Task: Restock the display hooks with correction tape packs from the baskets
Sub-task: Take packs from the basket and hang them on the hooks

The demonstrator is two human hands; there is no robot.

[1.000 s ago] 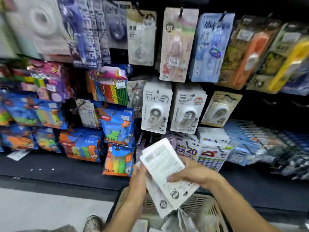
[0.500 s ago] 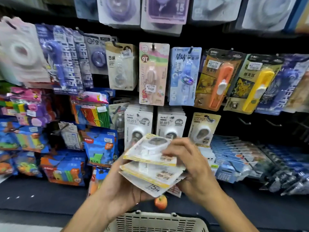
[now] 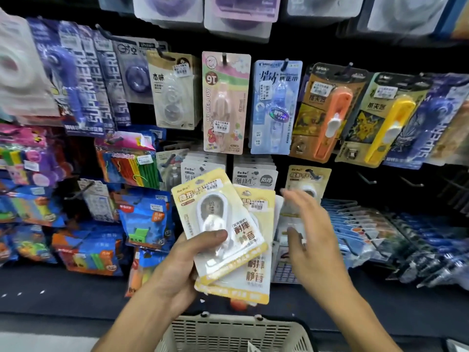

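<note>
My left hand (image 3: 182, 260) grips a small fanned stack of yellow-and-white correction tape packs (image 3: 223, 224), faces toward me, thumb pressed on the front pack. My right hand (image 3: 307, 240) hovers just right of the stack, fingers spread and relaxed, holding nothing. Behind it, one matching yellow pack (image 3: 308, 179) hangs on a display hook. A beige plastic basket (image 3: 228, 331) sits below my hands at the bottom edge.
White correction tape packs (image 3: 253, 176) hang in two full rows left of the yellow one. Bare hooks (image 3: 365, 177) stick out to its right. Above hang pink, blue, orange and yellow packs (image 3: 330, 110). Colourful bagged goods (image 3: 142, 219) fill the left.
The stack has been turned upright so the pack faces show. My right hand has let go of it and drawn away to the right. The view has moved closer to the hooks.
</note>
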